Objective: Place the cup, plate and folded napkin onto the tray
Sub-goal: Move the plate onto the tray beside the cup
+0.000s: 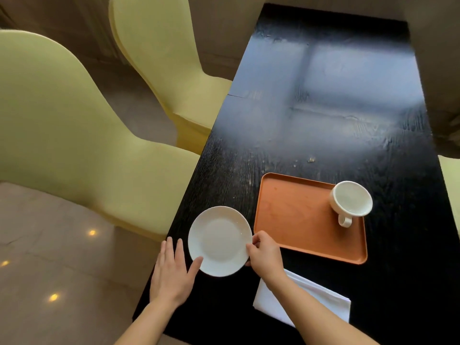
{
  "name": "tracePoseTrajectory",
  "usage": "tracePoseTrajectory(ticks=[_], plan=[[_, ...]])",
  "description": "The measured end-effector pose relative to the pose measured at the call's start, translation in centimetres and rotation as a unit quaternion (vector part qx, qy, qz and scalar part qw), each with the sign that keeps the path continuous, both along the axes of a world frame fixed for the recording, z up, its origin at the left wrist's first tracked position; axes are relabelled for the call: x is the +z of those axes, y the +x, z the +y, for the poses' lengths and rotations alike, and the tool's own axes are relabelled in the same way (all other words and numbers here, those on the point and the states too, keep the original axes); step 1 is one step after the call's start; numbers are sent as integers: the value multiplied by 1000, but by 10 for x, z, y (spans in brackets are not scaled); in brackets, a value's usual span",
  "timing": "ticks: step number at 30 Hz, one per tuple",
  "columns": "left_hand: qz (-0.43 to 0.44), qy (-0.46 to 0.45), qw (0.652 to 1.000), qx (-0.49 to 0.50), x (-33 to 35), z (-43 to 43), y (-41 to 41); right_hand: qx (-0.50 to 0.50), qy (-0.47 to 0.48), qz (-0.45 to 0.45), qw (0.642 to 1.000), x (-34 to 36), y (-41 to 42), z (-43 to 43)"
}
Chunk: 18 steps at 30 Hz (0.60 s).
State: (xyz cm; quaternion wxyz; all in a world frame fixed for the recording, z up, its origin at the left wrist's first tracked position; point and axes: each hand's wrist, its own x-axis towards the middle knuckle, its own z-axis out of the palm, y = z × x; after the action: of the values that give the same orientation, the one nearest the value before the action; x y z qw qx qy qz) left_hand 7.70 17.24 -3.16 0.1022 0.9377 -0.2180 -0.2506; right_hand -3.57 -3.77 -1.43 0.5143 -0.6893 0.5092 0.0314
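We see one white plate (220, 241) on the black table (323, 120), our right grip (264, 255) pinched on its right rim. Our left grip (171, 272), fingers spread, touches its left rim. Right of the right grip, one orange tray (293, 215) carries one cup (351, 201). One folded napkin (321, 305) lies under our right forearm. Two yellow chairs (62, 120) stand left.

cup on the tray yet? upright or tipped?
On and upright. The cup stands at the tray far right corner, mouth up, handle toward the camera, looks empty.
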Motion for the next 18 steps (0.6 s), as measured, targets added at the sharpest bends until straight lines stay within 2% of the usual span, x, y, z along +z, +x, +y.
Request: tracePoseTrajectory(ticks=[3,9,18], plan=[[-2,7,1000,-7,-1,1,-1,-37,-4,-30,999,10,-10,-15],[-26,72,997,-20,-3,-12,-7,-181,23,-79,980,21,-33,-67],[-24,129,991,-15,1,-46,-1,-328,62,-67,940,11,-30,-117]])
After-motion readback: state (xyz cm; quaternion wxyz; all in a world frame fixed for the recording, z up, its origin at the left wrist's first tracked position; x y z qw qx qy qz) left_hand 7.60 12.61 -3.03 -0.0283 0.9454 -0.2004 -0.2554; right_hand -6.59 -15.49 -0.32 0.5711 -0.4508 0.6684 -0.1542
